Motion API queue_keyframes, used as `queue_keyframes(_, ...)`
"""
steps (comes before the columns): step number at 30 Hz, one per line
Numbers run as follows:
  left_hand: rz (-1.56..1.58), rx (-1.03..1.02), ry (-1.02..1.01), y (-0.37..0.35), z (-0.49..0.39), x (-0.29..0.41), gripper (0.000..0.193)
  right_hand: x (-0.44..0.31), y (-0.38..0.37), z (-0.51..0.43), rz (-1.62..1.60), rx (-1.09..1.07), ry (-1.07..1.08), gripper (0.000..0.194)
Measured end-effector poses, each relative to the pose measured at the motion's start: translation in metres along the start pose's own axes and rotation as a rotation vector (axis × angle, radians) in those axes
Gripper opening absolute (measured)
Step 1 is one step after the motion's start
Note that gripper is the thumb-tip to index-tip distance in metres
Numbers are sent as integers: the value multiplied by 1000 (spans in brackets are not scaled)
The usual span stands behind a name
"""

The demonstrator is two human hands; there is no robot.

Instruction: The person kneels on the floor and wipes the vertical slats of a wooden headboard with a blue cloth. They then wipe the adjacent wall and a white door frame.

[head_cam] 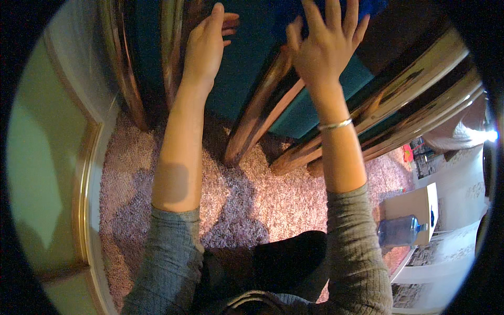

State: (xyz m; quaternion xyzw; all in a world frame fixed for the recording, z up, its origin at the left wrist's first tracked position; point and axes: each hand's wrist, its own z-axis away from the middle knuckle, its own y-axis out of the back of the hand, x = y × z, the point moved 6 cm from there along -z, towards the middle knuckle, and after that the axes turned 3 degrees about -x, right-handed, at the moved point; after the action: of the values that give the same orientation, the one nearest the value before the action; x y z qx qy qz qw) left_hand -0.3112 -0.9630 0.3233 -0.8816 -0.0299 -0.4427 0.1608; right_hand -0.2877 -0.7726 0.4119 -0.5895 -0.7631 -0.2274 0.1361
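Observation:
Both of my arms reach forward over dark wooden furniture with curved, glossy rails and teal panels. My left hand is raised in front of the teal surface, thumb up and fingers loosely bent, with nothing seen in it. Farther right, my right hand has its fingers spread, back of the hand towards me. Its fingertips overlap a deep blue thing at the top edge; whether they touch it, I cannot tell. A thin bracelet circles my right wrist.
A speckled pinkish carpet covers the floor. On the left runs a panelled wall with gold trim. To the right are a large water bottle, a pale box-like piece, a patterned white curtain-like surface and a bright light.

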Motion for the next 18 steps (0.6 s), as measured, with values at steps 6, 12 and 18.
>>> queue_keyframes(6,95,59,80,15,2,5,65,-76,-23,167,-335,-124,41,54)
queue_keyframes(12,41,18,57,11,2,5,68,-67,-35,168,-310,-286,7,53)
queue_keyframes(18,70,0,107,7,1,-7,66,1,-17,41,-587,313,-386,88)
